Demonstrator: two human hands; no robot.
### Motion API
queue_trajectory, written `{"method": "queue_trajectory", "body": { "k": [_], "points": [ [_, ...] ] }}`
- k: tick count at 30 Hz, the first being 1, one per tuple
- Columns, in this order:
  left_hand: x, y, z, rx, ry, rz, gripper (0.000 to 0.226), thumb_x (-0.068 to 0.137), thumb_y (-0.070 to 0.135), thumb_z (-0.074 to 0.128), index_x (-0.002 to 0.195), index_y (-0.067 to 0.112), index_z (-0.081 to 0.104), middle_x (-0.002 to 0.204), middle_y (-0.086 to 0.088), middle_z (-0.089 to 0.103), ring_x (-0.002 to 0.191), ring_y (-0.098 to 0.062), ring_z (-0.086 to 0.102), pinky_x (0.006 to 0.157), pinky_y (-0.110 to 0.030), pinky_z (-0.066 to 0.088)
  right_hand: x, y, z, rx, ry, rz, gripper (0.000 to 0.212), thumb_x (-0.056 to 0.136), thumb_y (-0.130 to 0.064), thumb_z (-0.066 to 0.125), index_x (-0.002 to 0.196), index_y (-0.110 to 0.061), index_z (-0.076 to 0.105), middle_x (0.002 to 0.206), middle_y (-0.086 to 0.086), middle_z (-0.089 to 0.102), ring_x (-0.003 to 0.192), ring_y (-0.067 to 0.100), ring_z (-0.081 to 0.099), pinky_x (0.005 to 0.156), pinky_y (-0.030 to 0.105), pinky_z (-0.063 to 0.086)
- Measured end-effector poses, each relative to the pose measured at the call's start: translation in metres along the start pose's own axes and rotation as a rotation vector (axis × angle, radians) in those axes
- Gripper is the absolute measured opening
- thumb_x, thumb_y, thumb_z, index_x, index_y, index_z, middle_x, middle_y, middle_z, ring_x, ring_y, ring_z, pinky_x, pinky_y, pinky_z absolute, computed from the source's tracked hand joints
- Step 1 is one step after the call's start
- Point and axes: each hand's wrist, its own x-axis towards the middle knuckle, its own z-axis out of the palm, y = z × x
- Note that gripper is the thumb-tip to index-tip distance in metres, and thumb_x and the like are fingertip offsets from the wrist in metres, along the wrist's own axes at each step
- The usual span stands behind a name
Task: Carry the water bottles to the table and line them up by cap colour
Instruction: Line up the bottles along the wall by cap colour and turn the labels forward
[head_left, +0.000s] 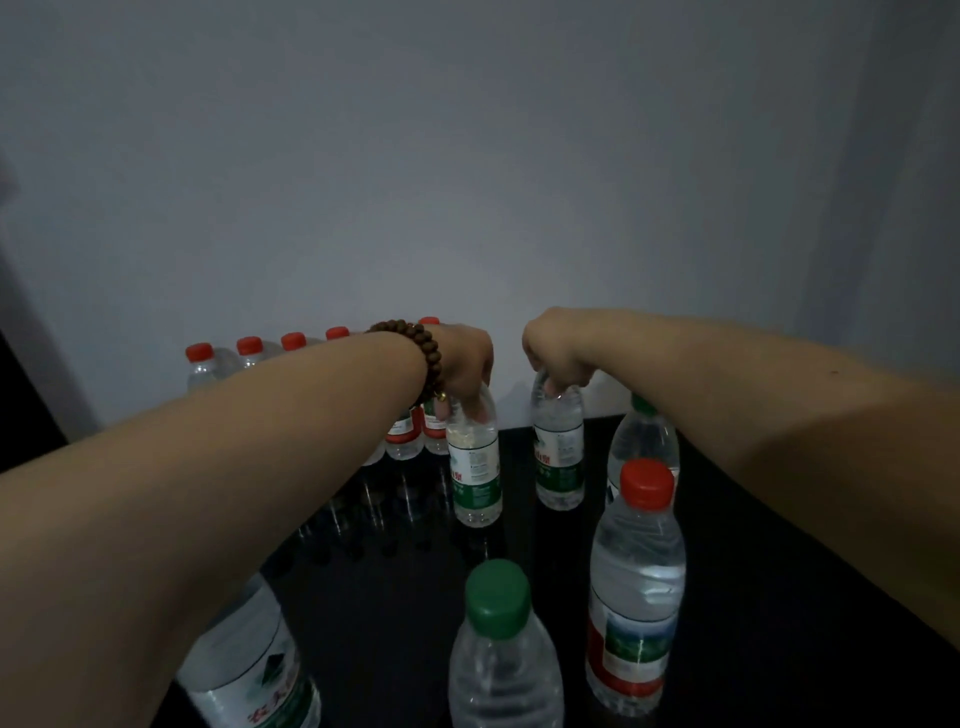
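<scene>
Gripping green-label bottle (475, 457) in left hand (465, 364), second bottle (558, 447) in right hand (553, 348); I'm lining both beside red-cap row (270, 345) next.

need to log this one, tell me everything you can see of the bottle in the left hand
The bottle is clear plastic with a green and white label and holds water. It stands upright on the dark table, just right of the red-capped row. The left hand grips its top, hiding the cap. Nothing else seems to touch it.
</scene>
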Motion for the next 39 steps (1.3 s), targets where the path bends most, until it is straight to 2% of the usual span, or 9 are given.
{"method": "queue_trajectory", "body": {
  "k": [5,11,16,19,22,24,28,32,39],
  "points": [
    [0.034,0.013,-0.005,0.018,0.026,0.025,0.050,0.083,0.028,0.088,0.125,0.008,0.067,0.104,-0.006,0.075,0.062,-0.016,0.077,0.078,-0.041,0.065,0.021,0.026,0.012,0.046,0.025,0.054,0.044,0.089,-0.031,0.080,0.122,-0.005,0.066,0.107,0.011,0.073,0.096,0.026,0.072,0.090,0.040,0.060],
    [0.067,0.031,-0.013,0.036,0.066,0.072,0.059,0.081,0.030,0.089,0.130,0.007,0.065,0.088,0.002,0.066,0.071,-0.019,0.077,0.077,-0.038,0.062,0.038,0.050,0.022,0.005,0.035,0.081,0.039,0.090,-0.032,0.079,0.117,-0.006,0.068,0.103,0.010,0.074,0.093,0.026,0.071,0.089,0.039,0.059],
    [0.092,0.041,-0.016,-0.015,0.086,0.096,0.054,0.085,0.030,0.086,0.127,0.009,0.060,0.086,0.003,0.069,0.056,-0.013,0.074,0.060,-0.033,0.058,0.046,0.064,0.029,-0.030,0.070,0.090,0.044,0.091,-0.032,0.078,0.126,-0.009,0.066,0.118,0.009,0.070,0.105,0.027,0.066,0.089,0.033,0.054],
    [0.108,0.041,-0.016,-0.012,0.106,0.129,0.050,0.086,0.032,0.085,0.124,0.012,0.059,0.096,-0.002,0.075,0.059,-0.013,0.075,0.078,-0.039,0.062,0.054,0.073,0.034,-0.037,0.079,0.097,0.040,0.092,-0.030,0.076,0.125,-0.010,0.067,0.119,0.008,0.070,0.106,0.026,0.066,0.089,0.033,0.054],
    [0.121,0.042,-0.017,-0.020,0.121,0.153,0.046,0.087,0.033,0.084,0.119,0.014,0.057,0.097,-0.001,0.073,0.059,-0.012,0.075,0.080,-0.040,0.062,0.062,0.082,0.038,-0.030,0.089,0.112,0.037,0.092,-0.025,0.075,0.125,-0.010,0.067,0.120,0.010,0.069,0.108,0.028,0.066,0.096,0.037,0.055],
    [0.128,0.043,-0.017,-0.024,0.135,0.168,0.044,0.088,0.033,0.083,0.117,0.015,0.057,0.094,0.000,0.072,0.059,-0.011,0.075,0.077,-0.039,0.062,0.069,0.087,0.040,-0.024,0.089,0.120,0.037,0.092,-0.022,0.074,0.127,-0.009,0.066,0.121,0.011,0.069,0.109,0.028,0.066,0.097,0.040,0.055],
    [0.137,0.049,-0.018,-0.026,0.172,0.186,0.041,0.088,0.031,0.082,0.116,0.017,0.056,0.094,0.001,0.067,0.058,-0.010,0.073,0.060,-0.029,0.054,0.080,0.095,0.042,-0.012,0.083,0.138,0.039,0.091,-0.023,0.076,0.126,-0.009,0.067,0.120,0.010,0.069,0.107,0.028,0.066,0.093,0.036,0.056],
    [0.145,0.055,-0.019,-0.057,0.204,0.196,0.039,0.089,0.029,0.081,0.116,0.017,0.054,0.092,0.001,0.064,0.064,-0.013,0.073,0.055,-0.027,0.051,0.093,0.101,0.044,-0.005,0.083,0.155,0.039,0.090,-0.017,0.074,0.127,-0.010,0.067,0.121,0.011,0.069,0.107,0.029,0.067,0.094,0.040,0.056],
    [0.160,0.065,-0.019,-0.036,0.253,0.217,0.040,0.089,0.025,0.081,0.114,0.015,0.051,0.081,0.001,0.059,0.066,-0.017,0.068,0.065,-0.034,0.055,0.107,0.108,0.047,0.001,0.112,0.158,0.029,0.090,-0.016,0.072,0.119,-0.012,0.070,0.112,0.009,0.070,0.096,0.027,0.066,0.086,0.034,0.055]
  ]
}}
